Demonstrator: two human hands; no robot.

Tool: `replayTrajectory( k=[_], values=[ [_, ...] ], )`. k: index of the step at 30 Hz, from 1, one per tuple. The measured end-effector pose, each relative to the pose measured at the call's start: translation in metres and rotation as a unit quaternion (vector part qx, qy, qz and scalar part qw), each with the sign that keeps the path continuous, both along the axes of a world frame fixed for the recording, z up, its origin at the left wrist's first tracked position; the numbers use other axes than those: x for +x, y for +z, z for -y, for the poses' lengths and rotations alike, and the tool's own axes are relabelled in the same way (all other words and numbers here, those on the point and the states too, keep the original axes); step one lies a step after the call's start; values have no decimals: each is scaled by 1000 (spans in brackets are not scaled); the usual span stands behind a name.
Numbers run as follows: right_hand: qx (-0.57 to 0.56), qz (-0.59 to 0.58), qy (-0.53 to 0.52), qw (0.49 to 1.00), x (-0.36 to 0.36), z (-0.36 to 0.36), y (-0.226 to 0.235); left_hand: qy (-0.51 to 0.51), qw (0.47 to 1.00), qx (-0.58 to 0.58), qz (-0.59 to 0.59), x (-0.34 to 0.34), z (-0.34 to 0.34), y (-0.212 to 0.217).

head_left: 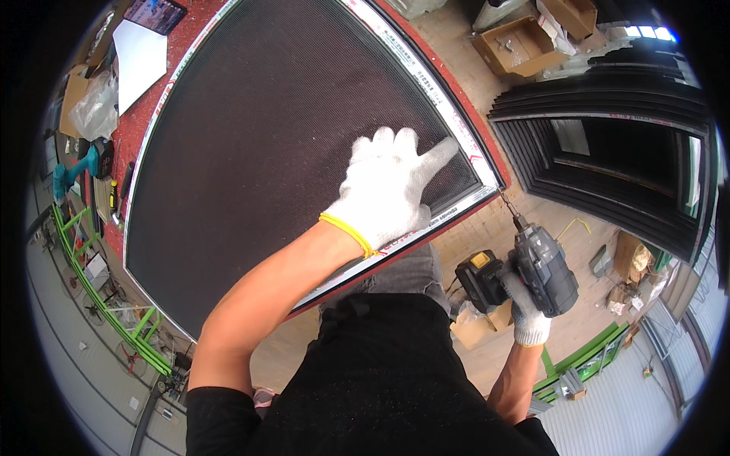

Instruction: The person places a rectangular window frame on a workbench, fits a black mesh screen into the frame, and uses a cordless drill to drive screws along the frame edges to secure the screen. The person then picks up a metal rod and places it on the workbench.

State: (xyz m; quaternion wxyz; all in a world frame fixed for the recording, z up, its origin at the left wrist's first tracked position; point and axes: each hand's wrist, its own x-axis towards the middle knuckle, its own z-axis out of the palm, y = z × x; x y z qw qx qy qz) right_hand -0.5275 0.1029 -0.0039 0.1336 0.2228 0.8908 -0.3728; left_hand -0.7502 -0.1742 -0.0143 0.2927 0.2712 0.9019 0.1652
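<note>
A large framed mesh screen (266, 129) with dark netting lies on a red-topped workbench (194, 23). White printed film covers much of its frame. My left hand (388, 182), in a white knit glove with a yellow cuff, rests with fingers spread on the mesh by the near right corner. Also gloved, my right hand (526, 308) is wrapped round the handle of a black cordless drill (544, 270) with a battery pack. The drill's bit (508, 201) points at the outer side of that corner; whether it touches the frame I cannot tell.
Dark frames (525, 148) stand stacked at the right. Open cardboard boxes (519, 47) lie beyond them. On the bench's left side are a phone (154, 14), white paper (141, 64), a teal power tool (80, 169) and a yellow-black screwdriver (113, 196). Green metal racks (110, 296) stand lower left.
</note>
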Motion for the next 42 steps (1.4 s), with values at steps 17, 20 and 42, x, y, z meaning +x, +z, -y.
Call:
replayTrajectory(
  k=[17, 20, 42],
  values=[
    [-79, -81, -22, 993, -13, -27, -25, 33, 999, -1, 41, 4, -17, -7],
    [-105, -76, -49, 990, -15, -22, -19, 10, 997, -2, 79, -2, -11, -4],
    [-102, -90, -71, 988, -52, -20, -1, 3, 997, 50, 63, 1, -3, -7]
  ],
)
